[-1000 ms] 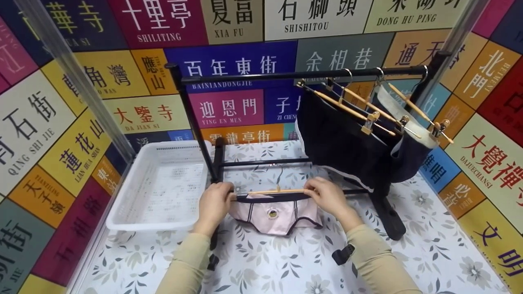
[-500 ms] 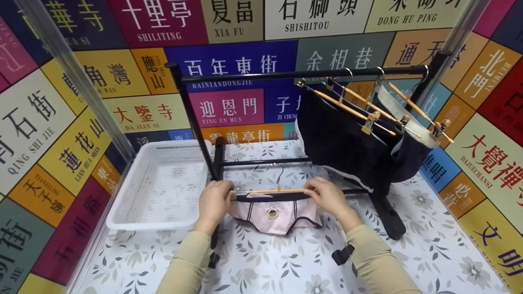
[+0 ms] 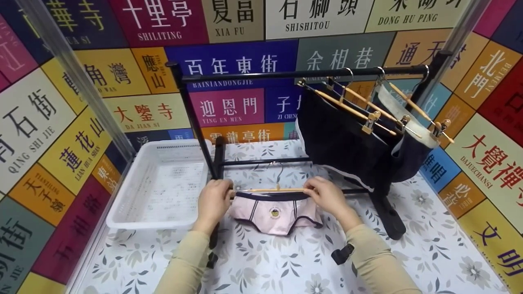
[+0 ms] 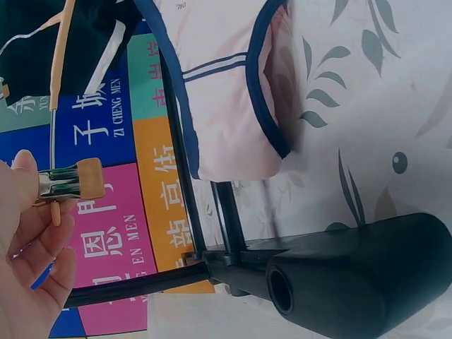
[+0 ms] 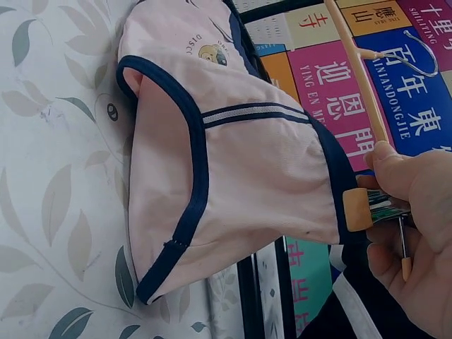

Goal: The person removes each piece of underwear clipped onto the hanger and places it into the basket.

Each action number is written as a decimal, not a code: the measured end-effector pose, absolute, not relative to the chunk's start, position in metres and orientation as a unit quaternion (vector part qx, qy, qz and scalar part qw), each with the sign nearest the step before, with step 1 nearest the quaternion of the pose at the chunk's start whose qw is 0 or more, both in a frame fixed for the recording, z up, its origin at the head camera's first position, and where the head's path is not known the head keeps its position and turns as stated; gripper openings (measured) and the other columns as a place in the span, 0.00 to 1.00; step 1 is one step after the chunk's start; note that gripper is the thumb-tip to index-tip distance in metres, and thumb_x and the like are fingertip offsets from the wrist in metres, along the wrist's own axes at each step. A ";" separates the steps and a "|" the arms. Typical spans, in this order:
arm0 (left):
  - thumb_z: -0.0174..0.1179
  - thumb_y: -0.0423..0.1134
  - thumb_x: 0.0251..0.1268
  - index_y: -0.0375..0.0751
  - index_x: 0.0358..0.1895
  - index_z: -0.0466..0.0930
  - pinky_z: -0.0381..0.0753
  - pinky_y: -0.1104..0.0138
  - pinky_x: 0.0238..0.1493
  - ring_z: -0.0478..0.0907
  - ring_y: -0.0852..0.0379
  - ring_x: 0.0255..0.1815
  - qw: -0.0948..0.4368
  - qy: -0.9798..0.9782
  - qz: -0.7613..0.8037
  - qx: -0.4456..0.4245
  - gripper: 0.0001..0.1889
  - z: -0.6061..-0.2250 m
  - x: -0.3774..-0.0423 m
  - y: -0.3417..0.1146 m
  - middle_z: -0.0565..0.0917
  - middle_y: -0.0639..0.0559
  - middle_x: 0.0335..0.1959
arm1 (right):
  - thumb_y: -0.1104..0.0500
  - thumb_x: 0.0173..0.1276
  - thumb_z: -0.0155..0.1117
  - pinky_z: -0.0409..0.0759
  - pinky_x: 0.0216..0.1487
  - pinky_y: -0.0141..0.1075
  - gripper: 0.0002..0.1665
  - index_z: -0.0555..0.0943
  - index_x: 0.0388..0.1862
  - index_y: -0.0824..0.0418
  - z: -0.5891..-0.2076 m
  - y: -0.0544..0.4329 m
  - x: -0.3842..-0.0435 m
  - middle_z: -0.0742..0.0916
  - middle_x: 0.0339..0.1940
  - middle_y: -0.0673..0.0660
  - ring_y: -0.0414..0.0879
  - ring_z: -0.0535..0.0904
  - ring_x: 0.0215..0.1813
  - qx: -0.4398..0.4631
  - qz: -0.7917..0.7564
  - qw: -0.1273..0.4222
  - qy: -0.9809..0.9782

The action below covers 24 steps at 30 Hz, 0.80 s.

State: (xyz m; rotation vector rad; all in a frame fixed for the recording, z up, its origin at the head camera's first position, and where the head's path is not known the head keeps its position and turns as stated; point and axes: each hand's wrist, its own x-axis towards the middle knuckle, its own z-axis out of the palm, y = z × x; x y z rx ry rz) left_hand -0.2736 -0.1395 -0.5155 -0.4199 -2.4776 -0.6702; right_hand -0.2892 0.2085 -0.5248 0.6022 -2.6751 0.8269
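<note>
Near the white plastic basket (image 3: 153, 225), your left hand (image 3: 215, 203) and right hand (image 3: 330, 199) pinch a clip hanger (image 3: 267, 190) — the pink, navy-trimmed briefs (image 3: 273, 222) bear a round emblem (image 3: 274, 212).

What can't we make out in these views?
Head: emblem lettering on pink briefs, too small.
Head: hanger ends, covered by left hand and right hand.
Head: much of rear dark garment, behind front dark garment.
Left wrist: rack foot, partly cut off by right edge.
</note>
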 end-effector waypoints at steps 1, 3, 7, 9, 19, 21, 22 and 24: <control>0.72 0.32 0.54 0.42 0.38 0.83 0.78 0.52 0.41 0.79 0.45 0.38 0.261 -0.920 -0.247 -0.155 0.10 -0.516 -0.273 -0.140 0.86 0.48 0.36 | 0.57 0.65 0.70 0.78 0.38 0.45 0.05 0.82 0.34 0.54 -0.525 0.208 -0.289 0.82 0.34 0.50 0.47 0.80 0.35 0.209 0.286 0.137 -0.925; 0.71 0.33 0.56 0.42 0.39 0.82 0.78 0.52 0.41 0.79 0.45 0.38 0.250 -0.925 -0.242 -0.153 0.09 -0.516 -0.273 -0.140 0.85 0.48 0.37 | 0.56 0.65 0.70 0.78 0.38 0.45 0.05 0.82 0.34 0.54 -0.524 0.208 -0.289 0.82 0.34 0.49 0.47 0.81 0.35 0.208 0.286 0.136 -0.925; 0.71 0.34 0.57 0.42 0.39 0.82 0.78 0.52 0.40 0.79 0.45 0.38 0.244 -0.927 -0.238 -0.156 0.09 -0.516 -0.271 -0.141 0.85 0.48 0.36 | 0.56 0.65 0.70 0.78 0.37 0.45 0.05 0.82 0.34 0.54 -0.524 0.208 -0.289 0.82 0.34 0.49 0.47 0.81 0.35 0.209 0.285 0.137 -0.925; 0.70 0.34 0.57 0.42 0.39 0.81 0.78 0.52 0.39 0.79 0.45 0.38 0.244 -0.927 -0.238 -0.157 0.09 -0.516 -0.270 -0.141 0.85 0.48 0.36 | 0.56 0.65 0.70 0.78 0.37 0.45 0.05 0.82 0.34 0.54 -0.524 0.208 -0.289 0.81 0.34 0.49 0.46 0.80 0.34 0.210 0.284 0.137 -0.925; 0.67 0.36 0.61 0.42 0.40 0.80 0.78 0.50 0.38 0.80 0.44 0.39 0.235 -0.934 -0.221 -0.152 0.07 -0.517 -0.269 -0.141 0.84 0.46 0.36 | 0.56 0.65 0.70 0.77 0.34 0.45 0.06 0.81 0.33 0.54 -0.523 0.207 -0.288 0.80 0.32 0.49 0.46 0.78 0.32 0.217 0.278 0.143 -0.925; 0.67 0.36 0.62 0.41 0.40 0.81 0.78 0.50 0.39 0.80 0.44 0.38 0.235 -0.934 -0.220 -0.153 0.07 -0.517 -0.269 -0.141 0.84 0.46 0.36 | 0.56 0.65 0.70 0.77 0.35 0.45 0.05 0.81 0.33 0.54 -0.523 0.207 -0.287 0.81 0.32 0.49 0.47 0.79 0.32 0.216 0.278 0.143 -0.925; 0.67 0.36 0.62 0.41 0.40 0.81 0.78 0.50 0.39 0.80 0.44 0.38 0.235 -0.934 -0.220 -0.154 0.07 -0.516 -0.269 -0.141 0.84 0.46 0.36 | 0.56 0.65 0.70 0.77 0.35 0.46 0.05 0.81 0.33 0.54 -0.523 0.207 -0.287 0.81 0.32 0.49 0.47 0.79 0.32 0.216 0.278 0.143 -0.925; 0.67 0.37 0.61 0.41 0.40 0.81 0.78 0.50 0.39 0.79 0.44 0.38 0.235 -0.934 -0.218 -0.156 0.08 -0.515 -0.269 -0.141 0.84 0.46 0.36 | 0.56 0.65 0.70 0.77 0.35 0.45 0.06 0.81 0.32 0.54 -0.523 0.207 -0.287 0.81 0.32 0.49 0.46 0.78 0.32 0.214 0.279 0.142 -0.925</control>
